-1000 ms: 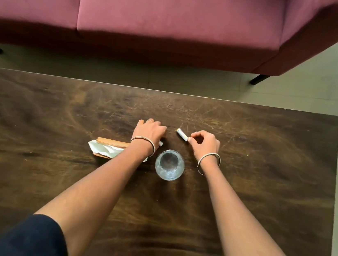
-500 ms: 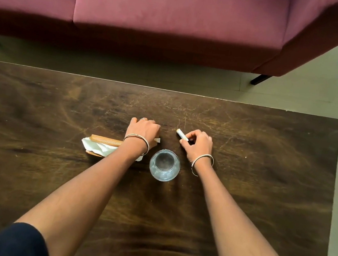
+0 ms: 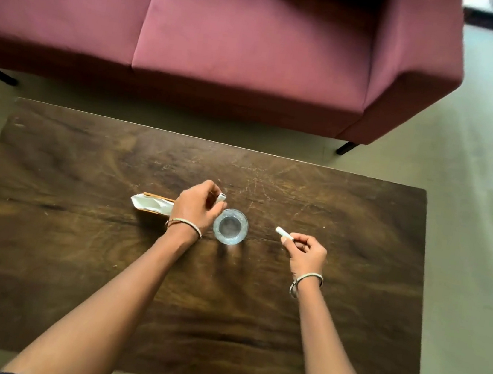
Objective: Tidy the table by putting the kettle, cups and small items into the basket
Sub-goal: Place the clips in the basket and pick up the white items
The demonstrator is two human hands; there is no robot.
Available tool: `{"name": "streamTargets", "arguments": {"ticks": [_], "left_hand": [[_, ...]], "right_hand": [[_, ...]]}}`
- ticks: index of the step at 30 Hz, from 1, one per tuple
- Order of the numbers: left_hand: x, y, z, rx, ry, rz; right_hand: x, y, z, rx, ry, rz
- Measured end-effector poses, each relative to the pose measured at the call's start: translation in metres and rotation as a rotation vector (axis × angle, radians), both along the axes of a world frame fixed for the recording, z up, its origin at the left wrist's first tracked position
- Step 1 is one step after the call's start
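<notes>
Head view: left hand (image 3: 193,211) grips a white tube (image 3: 221,197) angled toward the sofa (image 3: 228,27). Right hand (image 3: 307,253) pinches a 2nd tube (image 3: 281,231), pointing at the glass (image 3: 230,226).

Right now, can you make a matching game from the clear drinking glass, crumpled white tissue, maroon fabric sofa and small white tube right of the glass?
Things:
1 clear drinking glass
2 crumpled white tissue
3 maroon fabric sofa
4 small white tube right of the glass

Places:
A pinched in the right hand
B partly hidden by the left hand
C upright between both hands
D beyond the table's far edge

Pairs: 1-C, 2-B, 3-D, 4-A
</notes>
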State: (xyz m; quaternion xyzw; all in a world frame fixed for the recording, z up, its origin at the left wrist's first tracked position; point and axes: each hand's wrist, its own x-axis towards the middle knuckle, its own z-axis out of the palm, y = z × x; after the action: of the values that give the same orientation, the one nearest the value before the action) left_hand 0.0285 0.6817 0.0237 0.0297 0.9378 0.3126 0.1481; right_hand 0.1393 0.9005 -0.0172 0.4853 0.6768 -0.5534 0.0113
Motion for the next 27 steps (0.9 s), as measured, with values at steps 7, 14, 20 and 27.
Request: {"name": "streamTargets", "arguments": {"ticks": [7,14,20,27], "left_hand": [[0.074,-0.019,0.041,0.195,-0.129,0.21],[0.133,-0.07,0.068,0.584,-0.388,0.509],[0.178,-0.136,0.099,1.023,-0.465,0.805],[0.228,-0.227,0.114,1.211,-0.413,0.963]], "right_hand": [[0.047,-0.032,0.05,-0.138,0.088,-0.097],[0.057,-0.09,0.106,-0.425,0.25,-0.107],[0.06,-0.155,0.144,-0.683,0.296,0.034],[0.075,-0.255,0.156,-0.733,0.223,0.204]]}}
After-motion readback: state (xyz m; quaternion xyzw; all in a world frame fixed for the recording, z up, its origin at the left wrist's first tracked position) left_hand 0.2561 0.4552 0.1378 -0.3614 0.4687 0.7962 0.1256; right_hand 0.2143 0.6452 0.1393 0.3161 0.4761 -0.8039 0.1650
